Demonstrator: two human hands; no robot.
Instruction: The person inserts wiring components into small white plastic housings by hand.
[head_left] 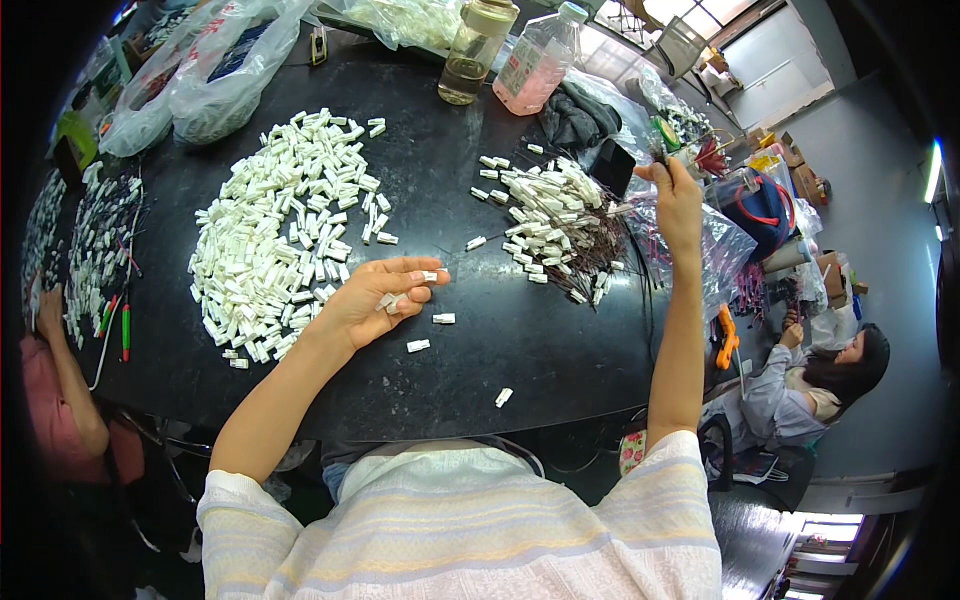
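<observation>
My left hand (375,300) is above the table's middle, beside a big heap of small white plastic connector housings (265,235). One white housing (431,277) sits at its fingertips, and a few more are tucked in the curled fingers. Several loose housings, such as one white housing (418,346), lie on the table near it. My right hand (675,200) is raised at the far right, its fingers pinched beside a black phone (612,167). What it pinches is too small to make out. Left of it lies a pile of dark wires with white connectors (560,215).
A clear bottle (475,55) and a bottle of pink liquid (535,65) stand at the back. Plastic bags (225,85) fill the back left. An orange-handled tool (726,335) lies at the right edge. One person (790,385) sits right; another person's arm (75,380) is left.
</observation>
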